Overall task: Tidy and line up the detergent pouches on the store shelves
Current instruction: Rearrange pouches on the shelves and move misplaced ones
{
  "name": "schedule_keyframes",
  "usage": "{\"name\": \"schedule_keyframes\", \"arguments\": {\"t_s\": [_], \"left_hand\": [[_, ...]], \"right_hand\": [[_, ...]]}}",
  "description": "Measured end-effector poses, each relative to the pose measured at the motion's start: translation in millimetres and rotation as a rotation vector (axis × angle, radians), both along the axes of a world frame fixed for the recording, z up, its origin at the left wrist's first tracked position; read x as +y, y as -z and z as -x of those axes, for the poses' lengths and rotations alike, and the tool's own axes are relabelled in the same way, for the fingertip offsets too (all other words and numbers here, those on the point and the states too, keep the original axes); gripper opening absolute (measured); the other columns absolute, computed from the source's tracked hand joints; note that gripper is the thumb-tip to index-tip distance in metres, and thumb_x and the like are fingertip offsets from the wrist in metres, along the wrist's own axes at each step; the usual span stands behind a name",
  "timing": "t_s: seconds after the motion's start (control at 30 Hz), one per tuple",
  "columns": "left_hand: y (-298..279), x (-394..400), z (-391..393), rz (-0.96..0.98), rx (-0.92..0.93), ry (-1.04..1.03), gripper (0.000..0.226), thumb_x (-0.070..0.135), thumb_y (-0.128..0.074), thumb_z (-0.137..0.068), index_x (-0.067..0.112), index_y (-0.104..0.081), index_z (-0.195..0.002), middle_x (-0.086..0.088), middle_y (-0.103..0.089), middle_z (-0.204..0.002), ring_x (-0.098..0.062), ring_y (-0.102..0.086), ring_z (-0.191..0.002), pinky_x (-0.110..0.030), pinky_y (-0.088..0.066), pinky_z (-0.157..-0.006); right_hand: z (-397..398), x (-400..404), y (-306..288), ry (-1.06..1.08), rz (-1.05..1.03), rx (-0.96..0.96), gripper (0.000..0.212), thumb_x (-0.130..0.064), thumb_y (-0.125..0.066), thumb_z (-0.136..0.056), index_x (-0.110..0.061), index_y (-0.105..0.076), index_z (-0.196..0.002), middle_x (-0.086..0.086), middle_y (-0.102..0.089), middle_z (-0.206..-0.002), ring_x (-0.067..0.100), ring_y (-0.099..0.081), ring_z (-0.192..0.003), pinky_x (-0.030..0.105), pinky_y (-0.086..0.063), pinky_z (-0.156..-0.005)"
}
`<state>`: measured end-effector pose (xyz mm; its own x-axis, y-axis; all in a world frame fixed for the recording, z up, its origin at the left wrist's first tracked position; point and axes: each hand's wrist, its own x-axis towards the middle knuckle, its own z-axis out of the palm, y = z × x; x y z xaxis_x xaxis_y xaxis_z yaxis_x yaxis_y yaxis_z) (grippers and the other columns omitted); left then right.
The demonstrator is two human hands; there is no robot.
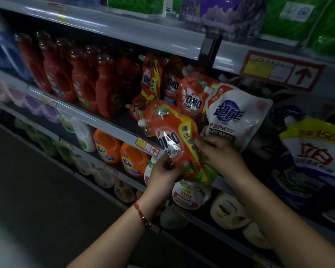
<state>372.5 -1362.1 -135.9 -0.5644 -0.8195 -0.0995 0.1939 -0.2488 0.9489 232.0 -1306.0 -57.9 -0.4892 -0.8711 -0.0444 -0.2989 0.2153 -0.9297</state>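
An orange OMO detergent pouch [170, 136] is tilted in front of the middle shelf, its white spout pointing left. My left hand [165, 171] grips its lower left edge and my right hand [219, 151] pinches its right side. Behind it, several more OMO pouches [191, 99] stand crookedly on the shelf. A white pouch with a blue logo [236, 115] leans to their right, just above my right hand. Further right stands a yellow and white pouch [313, 149].
Red detergent bottles [81, 78] fill the left of the middle shelf [97, 120]. Orange Tide bottles [122, 153] and white pouches sit on the shelf below. Green and purple packs line the top shelf. Price tags [280, 69] hang on the shelf rails. Grey floor lies lower left.
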Motion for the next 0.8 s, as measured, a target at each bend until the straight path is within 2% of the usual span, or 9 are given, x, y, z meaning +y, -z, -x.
{"name": "schedule_keyframes", "arguments": {"t_s": [0.13,0.23,0.27,0.37,0.43,0.53,0.6,0.7,0.8], "left_hand": [[-5,-7,-2,0.131,-0.075,-0.032,0.029,0.017,-0.072,-0.09,0.031,-0.062,-0.113,0.009,-0.073,-0.11,-0.01,-0.068,-0.104,-0.022,-0.057,-0.079],[-12,-8,6,0.178,-0.124,-0.117,0.031,0.018,-0.071,-0.092,0.041,-0.055,-0.106,0.019,-0.066,-0.102,0.001,-0.066,-0.094,-0.01,-0.053,-0.064],[-13,-8,9,0.176,-0.141,-0.129,0.032,0.02,-0.07,-0.092,0.042,-0.052,-0.106,0.02,-0.064,-0.102,0.0,-0.065,-0.092,-0.012,-0.054,-0.061],[-14,-8,20,0.075,-0.146,-0.106,0.033,0.025,-0.066,-0.096,0.032,-0.051,-0.124,0.001,-0.067,-0.116,-0.017,-0.069,-0.097,-0.032,-0.062,-0.062],[-13,-11,30,0.025,-0.116,-0.099,0.04,0.021,-0.062,-0.098,0.026,-0.046,-0.133,0.001,-0.066,-0.119,-0.02,-0.069,-0.1,-0.04,-0.063,-0.068],[-10,-25,49,0.172,-0.095,-0.174,0.045,0.015,-0.062,-0.096,0.024,-0.046,-0.137,0.005,-0.067,-0.118,-0.02,-0.068,-0.107,-0.043,-0.062,-0.079],[-8,-40,59,0.315,-0.093,-0.258,0.049,0.009,-0.061,-0.094,0.02,-0.047,-0.139,0.004,-0.067,-0.124,-0.016,-0.066,-0.113,-0.044,-0.058,-0.091],[4,-61,73,0.468,-0.099,-0.336,0.045,0.006,-0.053,-0.095,0.015,-0.048,-0.14,-0.001,-0.063,-0.132,-0.015,-0.061,-0.121,-0.047,-0.053,-0.098],[22,-65,80,0.548,-0.166,-0.251,0.06,0.021,-0.053,-0.096,0.033,-0.033,-0.151,-0.001,-0.053,-0.144,-0.019,-0.053,-0.131,-0.049,-0.049,-0.103]], "right_hand": [[0,-1,2,0.066,0.068,0.204,0.027,-0.031,-0.058,-0.096,-0.013,-0.065,-0.077,0.0,-0.07,-0.076,0.016,-0.067,-0.073,0.04,-0.055,-0.072],[-1,-3,3,0.093,0.088,0.378,0.033,-0.035,-0.054,-0.097,-0.012,-0.058,-0.074,0.001,-0.065,-0.07,0.017,-0.064,-0.067,0.036,-0.052,-0.063],[-1,-5,2,0.098,0.09,0.424,0.034,-0.035,-0.053,-0.097,-0.014,-0.056,-0.07,-0.001,-0.063,-0.067,0.014,-0.062,-0.064,0.034,-0.049,-0.059],[-2,-11,3,0.136,0.102,0.507,0.034,-0.034,-0.052,-0.098,-0.022,-0.054,-0.067,-0.009,-0.057,-0.062,0.001,-0.052,-0.059,0.023,-0.035,-0.053],[-1,-15,3,0.178,0.118,0.487,0.031,-0.035,-0.052,-0.098,-0.02,-0.059,-0.071,-0.009,-0.058,-0.064,0.0,-0.051,-0.06,0.022,-0.035,-0.054],[8,-24,9,0.248,0.129,0.41,0.029,-0.037,-0.053,-0.096,-0.022,-0.063,-0.074,-0.009,-0.062,-0.068,0.005,-0.058,-0.065,0.025,-0.043,-0.058],[16,-32,17,0.294,0.139,0.321,0.028,-0.037,-0.055,-0.094,-0.019,-0.07,-0.079,-0.007,-0.069,-0.075,0.013,-0.067,-0.075,0.036,-0.056,-0.068],[21,-43,34,0.332,0.139,0.091,0.027,-0.033,-0.059,-0.092,-0.017,-0.071,-0.074,-0.002,-0.073,-0.077,0.021,-0.07,-0.082,0.05,-0.057,-0.08],[24,-49,56,0.383,0.065,-0.079,0.03,-0.027,-0.061,-0.093,-0.024,-0.07,-0.065,0.004,-0.073,-0.083,0.028,-0.069,-0.091,0.051,-0.054,-0.089]]}}
